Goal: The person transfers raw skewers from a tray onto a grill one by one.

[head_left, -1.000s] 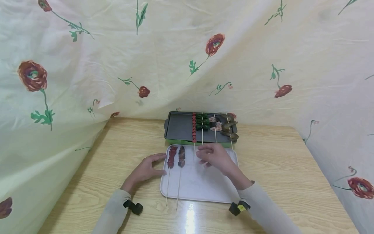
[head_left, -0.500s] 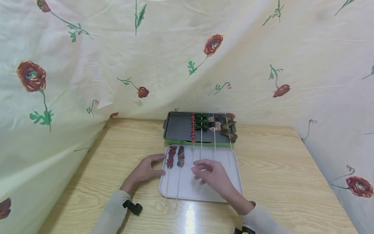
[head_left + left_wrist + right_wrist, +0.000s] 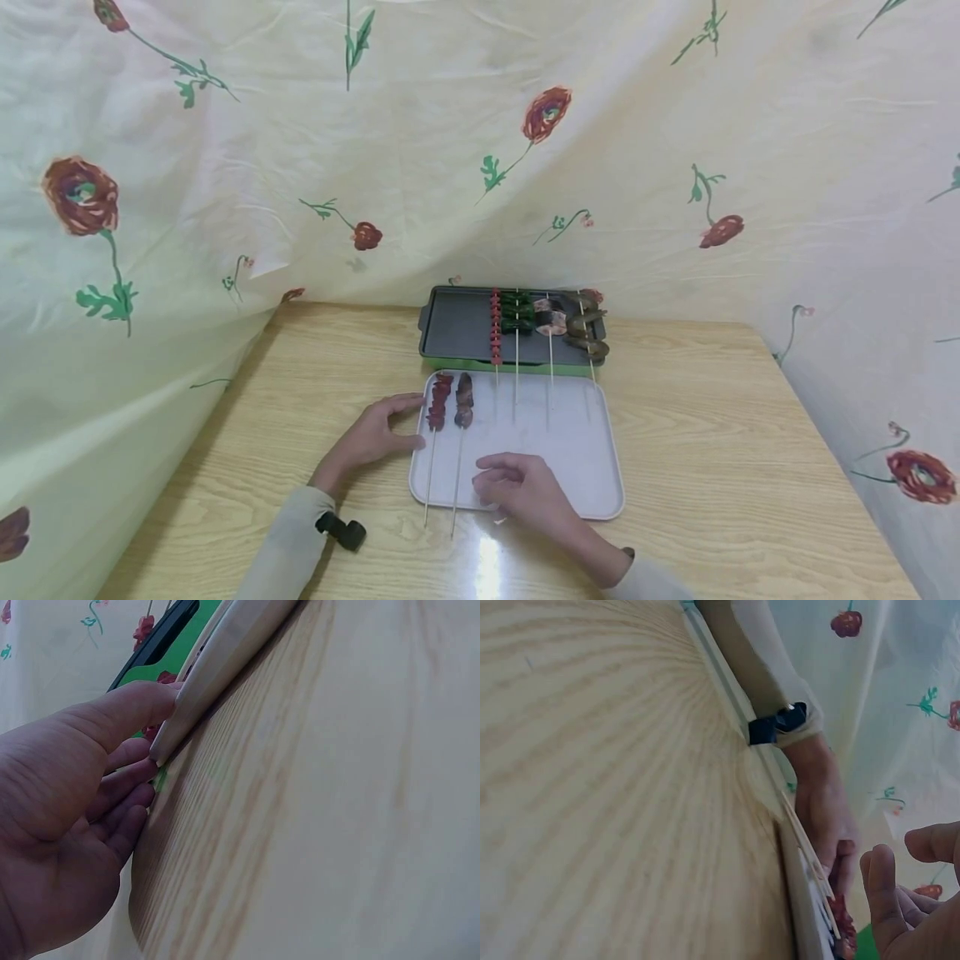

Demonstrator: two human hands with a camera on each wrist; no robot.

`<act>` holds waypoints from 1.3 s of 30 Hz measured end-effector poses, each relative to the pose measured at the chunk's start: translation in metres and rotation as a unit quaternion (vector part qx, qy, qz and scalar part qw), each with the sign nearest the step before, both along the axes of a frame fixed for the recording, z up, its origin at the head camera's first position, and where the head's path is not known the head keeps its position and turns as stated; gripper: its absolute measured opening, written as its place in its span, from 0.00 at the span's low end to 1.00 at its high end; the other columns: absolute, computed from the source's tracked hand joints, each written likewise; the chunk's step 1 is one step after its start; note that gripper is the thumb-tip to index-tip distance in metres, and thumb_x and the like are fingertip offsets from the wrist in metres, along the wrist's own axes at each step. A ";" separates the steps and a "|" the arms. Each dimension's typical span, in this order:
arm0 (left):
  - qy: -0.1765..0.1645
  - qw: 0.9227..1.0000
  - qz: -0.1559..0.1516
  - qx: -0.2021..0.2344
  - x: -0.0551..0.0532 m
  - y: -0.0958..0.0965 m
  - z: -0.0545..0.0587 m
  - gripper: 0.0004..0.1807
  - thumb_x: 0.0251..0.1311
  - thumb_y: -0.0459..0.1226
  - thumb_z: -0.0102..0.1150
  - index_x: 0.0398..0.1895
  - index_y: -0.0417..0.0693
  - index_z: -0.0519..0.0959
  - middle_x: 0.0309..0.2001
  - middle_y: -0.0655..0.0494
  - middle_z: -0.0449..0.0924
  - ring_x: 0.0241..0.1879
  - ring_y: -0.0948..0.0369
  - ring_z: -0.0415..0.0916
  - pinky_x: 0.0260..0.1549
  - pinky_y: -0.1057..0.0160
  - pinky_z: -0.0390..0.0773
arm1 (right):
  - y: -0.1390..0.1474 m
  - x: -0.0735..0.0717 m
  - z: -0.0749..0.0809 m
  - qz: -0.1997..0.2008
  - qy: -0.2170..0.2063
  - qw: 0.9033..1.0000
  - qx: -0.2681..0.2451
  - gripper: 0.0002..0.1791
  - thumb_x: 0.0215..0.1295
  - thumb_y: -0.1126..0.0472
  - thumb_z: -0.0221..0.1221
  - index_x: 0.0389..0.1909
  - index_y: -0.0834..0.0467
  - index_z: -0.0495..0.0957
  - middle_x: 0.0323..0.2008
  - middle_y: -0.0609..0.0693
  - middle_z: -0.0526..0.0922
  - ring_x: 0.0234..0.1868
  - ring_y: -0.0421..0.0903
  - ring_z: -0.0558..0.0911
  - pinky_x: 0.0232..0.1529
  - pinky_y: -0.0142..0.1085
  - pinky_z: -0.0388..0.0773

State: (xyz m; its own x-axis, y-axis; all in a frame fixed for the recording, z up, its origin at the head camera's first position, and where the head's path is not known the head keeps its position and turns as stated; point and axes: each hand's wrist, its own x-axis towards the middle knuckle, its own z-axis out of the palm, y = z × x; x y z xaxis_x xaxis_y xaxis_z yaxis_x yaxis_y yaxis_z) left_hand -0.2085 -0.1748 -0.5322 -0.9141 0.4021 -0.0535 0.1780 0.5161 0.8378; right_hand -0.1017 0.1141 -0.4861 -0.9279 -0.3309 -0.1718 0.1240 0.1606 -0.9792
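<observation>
My left hand (image 3: pixel 375 433) lies against the left edge of the white tray (image 3: pixel 540 483), thumb and fingers apart; its thumb touches the rim in the left wrist view. On the tray's left side lie a red meat skewer (image 3: pixel 438 402) and a brown meat skewer (image 3: pixel 464 402), their sticks jutting past the front rim. My right hand (image 3: pixel 525 490) hovers over the tray's front part, right of the sticks, fingers loosely bent and holding nothing. In the right wrist view, a gap shows between its thumb and fingers.
Behind the tray stands a dark griddle (image 3: pixel 457 325) with a green base. On its right half lie a red-bead skewer (image 3: pixel 496 327), a green pepper skewer (image 3: pixel 517 312), a pink-and-black skewer (image 3: pixel 551 318) and a shrimp skewer (image 3: pixel 587 327), sticks reaching over the tray. A flowered curtain (image 3: pixel 450 167) hangs behind.
My right hand has drawn back from the sticks at the griddle's front edge towards the tray's front rim. My left hand has stayed at the tray's left edge.
</observation>
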 end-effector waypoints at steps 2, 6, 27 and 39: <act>0.000 1.000 0.000 0.000 0.000 0.000 0.000 0.39 0.53 0.45 0.78 0.70 0.52 0.75 0.74 0.55 0.69 0.76 0.49 0.59 0.77 0.46 0.57 | -0.001 0.002 -0.004 0.004 0.001 1.000 0.009 0.24 0.63 0.62 0.67 0.57 0.72 0.79 0.43 0.59 0.88 0.36 0.48 0.87 0.34 0.39 0.89; 0.003 1.000 -0.001 0.001 -0.001 0.000 0.000 0.39 0.53 0.44 0.78 0.70 0.52 0.75 0.73 0.55 0.69 0.76 0.49 0.60 0.77 0.47 0.57 | -0.003 0.006 -0.011 0.014 0.001 1.000 0.019 0.23 0.63 0.61 0.68 0.55 0.69 0.80 0.42 0.56 0.89 0.37 0.49 0.88 0.37 0.36 0.88; 0.000 1.000 0.001 0.003 -0.001 -0.001 -0.003 0.39 0.53 0.46 0.78 0.70 0.54 0.75 0.73 0.56 0.69 0.76 0.50 0.60 0.77 0.46 0.57 | -0.017 0.016 -0.026 0.068 -0.074 0.995 -0.023 0.28 0.64 0.66 0.65 0.61 0.77 0.71 0.36 0.59 0.89 0.27 0.48 0.87 0.29 0.40 0.89; 0.001 1.000 0.001 0.002 0.000 -0.001 -0.002 0.39 0.53 0.47 0.78 0.70 0.54 0.75 0.73 0.56 0.69 0.76 0.50 0.60 0.76 0.46 0.57 | -0.022 0.018 -0.029 0.065 -0.103 0.990 -0.076 0.27 0.65 0.68 0.62 0.62 0.77 0.69 0.30 0.60 0.87 0.25 0.48 0.88 0.28 0.42 0.89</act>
State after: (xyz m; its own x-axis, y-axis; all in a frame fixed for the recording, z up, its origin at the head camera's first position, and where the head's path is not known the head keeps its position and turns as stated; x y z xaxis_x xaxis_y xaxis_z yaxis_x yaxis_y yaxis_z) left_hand -0.2087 -0.1755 -0.5340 -0.9149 0.4005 -0.0501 0.1783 0.5125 0.8400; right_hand -0.0834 0.0919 -0.5150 -0.8270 -0.4811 -0.2909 0.3106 0.0403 -0.9497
